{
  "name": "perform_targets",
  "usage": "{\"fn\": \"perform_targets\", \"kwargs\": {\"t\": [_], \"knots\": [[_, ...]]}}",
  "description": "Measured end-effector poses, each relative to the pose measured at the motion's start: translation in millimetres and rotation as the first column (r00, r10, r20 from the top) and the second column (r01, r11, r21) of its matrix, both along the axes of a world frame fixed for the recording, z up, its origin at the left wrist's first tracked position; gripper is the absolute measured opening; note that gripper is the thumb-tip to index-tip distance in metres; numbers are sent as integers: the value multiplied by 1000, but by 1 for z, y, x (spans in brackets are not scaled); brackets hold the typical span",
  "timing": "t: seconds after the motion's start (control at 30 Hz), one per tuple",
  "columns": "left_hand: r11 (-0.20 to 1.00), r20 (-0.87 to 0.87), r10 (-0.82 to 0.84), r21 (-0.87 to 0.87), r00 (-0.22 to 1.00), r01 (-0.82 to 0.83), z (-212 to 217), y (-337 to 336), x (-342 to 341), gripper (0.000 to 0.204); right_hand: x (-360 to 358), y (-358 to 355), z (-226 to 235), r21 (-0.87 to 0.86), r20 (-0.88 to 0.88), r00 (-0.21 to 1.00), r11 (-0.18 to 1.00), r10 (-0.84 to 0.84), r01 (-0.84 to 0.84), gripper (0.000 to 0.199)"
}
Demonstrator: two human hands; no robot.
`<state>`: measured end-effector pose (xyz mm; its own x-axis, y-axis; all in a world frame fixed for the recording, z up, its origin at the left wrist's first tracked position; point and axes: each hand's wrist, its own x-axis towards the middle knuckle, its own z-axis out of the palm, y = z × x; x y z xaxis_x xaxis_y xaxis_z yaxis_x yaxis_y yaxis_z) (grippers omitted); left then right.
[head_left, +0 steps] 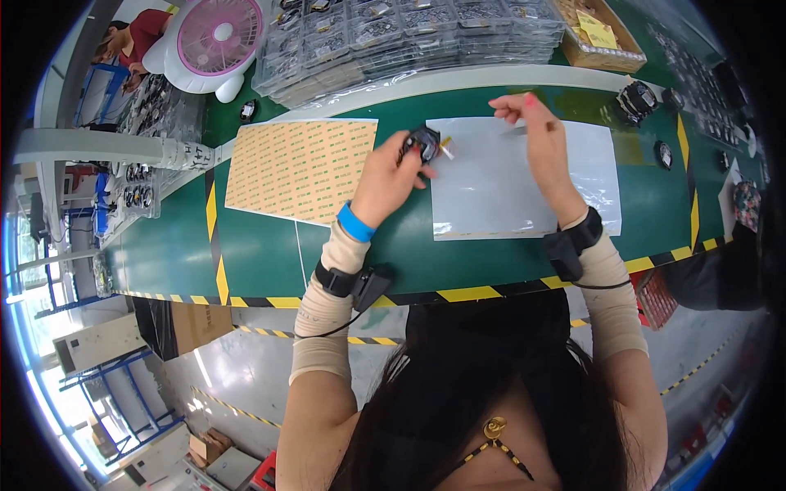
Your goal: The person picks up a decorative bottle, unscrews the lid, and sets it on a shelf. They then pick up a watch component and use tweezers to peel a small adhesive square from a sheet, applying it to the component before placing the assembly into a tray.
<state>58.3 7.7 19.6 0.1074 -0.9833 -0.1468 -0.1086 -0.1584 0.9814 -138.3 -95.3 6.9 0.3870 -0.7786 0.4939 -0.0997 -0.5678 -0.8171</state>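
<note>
My left hand (pixel 387 178) is closed around a small black electronic part (pixel 422 145), with a thin yellowish flex cable (pixel 446 146) sticking out on its right side. It hovers between two sheets on the green table. Above the whitish translucent sheet (pixel 491 192) is my right hand (pixel 547 147), its fingers bent and drawn together near the far edge. Whatever is between those fingertips is too small to make out. Left of my left hand lies a tan sheet (pixel 295 168) printed with rows of small green marks.
Stacked clear trays of small parts (pixel 368 37) fill the back, beside a pink-and-white fan (pixel 217 45) and a cardboard box (pixel 602 41). A black roll-like bundle (pixel 636 102) and a small black part (pixel 663 155) sit at right. Another person (pixel 139 41) works far left.
</note>
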Motion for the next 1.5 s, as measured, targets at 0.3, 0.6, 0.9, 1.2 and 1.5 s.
{"fn": "perform_targets", "kwargs": {"t": [0.3, 0.6, 0.9, 1.2, 1.5], "knots": [[846, 790, 61, -365, 611, 388, -23, 12, 6, 31, 13, 6, -14, 800, 268, 963, 565, -36, -202, 20], [733, 841, 26, -384, 540, 562, -21, 15, 12, 32, 19, 10, -20, 794, 314, 949, 544, 15, -271, 22], [862, 825, -94, -213, 558, 459, -16, 13, 11, 31, 3, -8, -22, 769, 571, 803, 452, -169, -452, 23], [987, -778, 16, 112, 628, 113, -13, -25, -14, 33, -1, 9, -5, 685, 561, 797, 667, -226, -293, 16], [991, -823, 77, 125, 563, 48, -19, -23, -24, 32, 4, 16, -8, 671, 413, 906, 703, -92, -235, 16]]}}
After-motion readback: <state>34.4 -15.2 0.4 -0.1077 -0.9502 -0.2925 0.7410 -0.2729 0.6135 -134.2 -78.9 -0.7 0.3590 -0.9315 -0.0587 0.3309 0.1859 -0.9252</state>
